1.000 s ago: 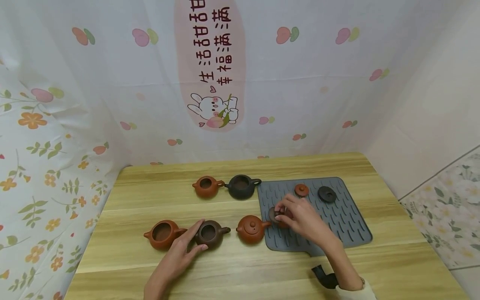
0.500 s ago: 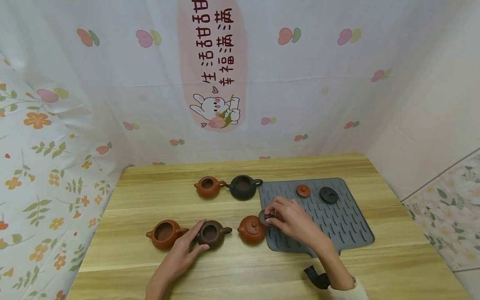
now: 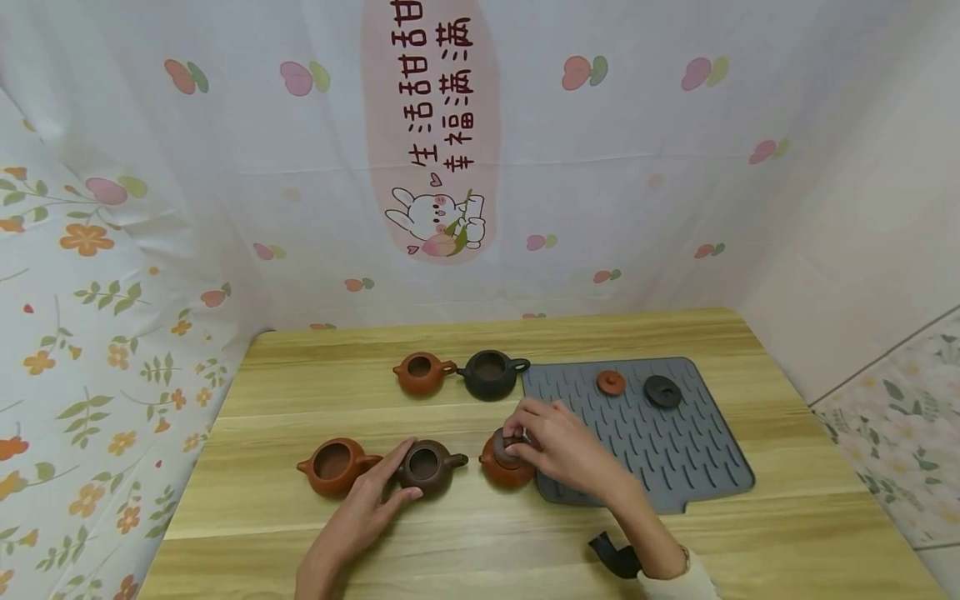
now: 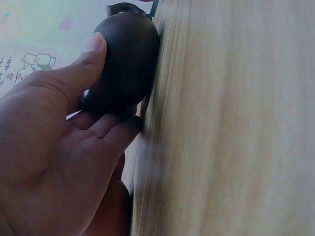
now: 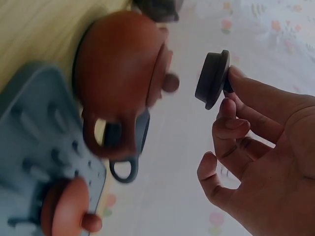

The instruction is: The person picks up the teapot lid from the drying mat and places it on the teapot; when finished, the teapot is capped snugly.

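Observation:
My left hand [image 3: 365,508] holds the dark brown lidless teapot [image 3: 425,467] by its spout side, thumb on one flank and fingers on the other; the left wrist view shows this teapot [image 4: 129,61] on the wooden table. In my right hand [image 3: 564,450] a small dark brown lid [image 3: 507,446] is pinched by its knob. In the head view that lid overlaps the orange-brown teapot [image 3: 504,477], which wears its own lid. The right wrist view shows the dark lid [image 5: 211,78] in the air, apart from the orange-brown teapot [image 5: 115,64] and its knob.
A larger orange-brown open teapot [image 3: 332,467] stands left of my left hand. Behind are a small orange teapot [image 3: 421,374] and a black one [image 3: 490,375], both open. The grey ridged mat [image 3: 705,450] carries an orange lid [image 3: 611,382], a black lid [image 3: 663,392] and another orange lid [image 5: 64,206].
My right hand has carried the dark brown lid leftward from over the mat to over the orange-brown teapot. My left hand has stayed at the dark brown teapot.

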Motion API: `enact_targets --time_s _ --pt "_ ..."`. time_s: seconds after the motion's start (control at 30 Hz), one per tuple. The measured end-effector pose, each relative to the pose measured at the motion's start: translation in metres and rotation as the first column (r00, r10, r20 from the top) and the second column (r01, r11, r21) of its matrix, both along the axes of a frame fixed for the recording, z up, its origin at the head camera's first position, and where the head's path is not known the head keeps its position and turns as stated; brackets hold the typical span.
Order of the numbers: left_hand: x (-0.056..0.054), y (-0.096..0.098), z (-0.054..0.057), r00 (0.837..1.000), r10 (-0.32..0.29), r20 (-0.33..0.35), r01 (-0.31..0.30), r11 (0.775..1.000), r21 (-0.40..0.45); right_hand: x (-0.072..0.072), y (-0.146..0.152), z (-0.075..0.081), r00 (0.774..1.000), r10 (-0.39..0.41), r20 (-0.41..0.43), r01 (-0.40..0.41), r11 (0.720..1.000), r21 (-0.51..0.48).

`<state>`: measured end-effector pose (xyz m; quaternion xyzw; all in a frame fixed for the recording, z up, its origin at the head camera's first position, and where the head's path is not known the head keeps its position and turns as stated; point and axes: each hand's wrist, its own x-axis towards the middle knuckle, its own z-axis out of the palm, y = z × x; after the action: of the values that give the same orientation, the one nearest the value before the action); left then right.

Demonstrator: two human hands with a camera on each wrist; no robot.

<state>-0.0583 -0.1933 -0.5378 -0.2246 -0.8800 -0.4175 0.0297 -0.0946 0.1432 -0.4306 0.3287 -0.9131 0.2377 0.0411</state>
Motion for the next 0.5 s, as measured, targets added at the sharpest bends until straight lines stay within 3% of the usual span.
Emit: enact_targets --time_s 0.17,0.33,0.5 --pt "-0.001 0.001 -0.001 1.0 0.01 -0.009 -0.01 1.0 0.005 0.002 -0.014 -0.002 0.998 0.064 0.0 -0.064 0.998 -0.013" --pt "0.0 0.002 0.004 1.0 -0.005 -0.025 0.004 1.0 -0.001 0.004 -0.023 -0.004 0.998 0.061 0.033 -0.06 0.998 -0.015" --pt "0.0 0.002 0.004 1.0 0.005 0.002 -0.005 1.0 -0.005 0.004 -0.03 -0.005 0.996 0.091 -0.002 -0.091 0.996 -0.007"
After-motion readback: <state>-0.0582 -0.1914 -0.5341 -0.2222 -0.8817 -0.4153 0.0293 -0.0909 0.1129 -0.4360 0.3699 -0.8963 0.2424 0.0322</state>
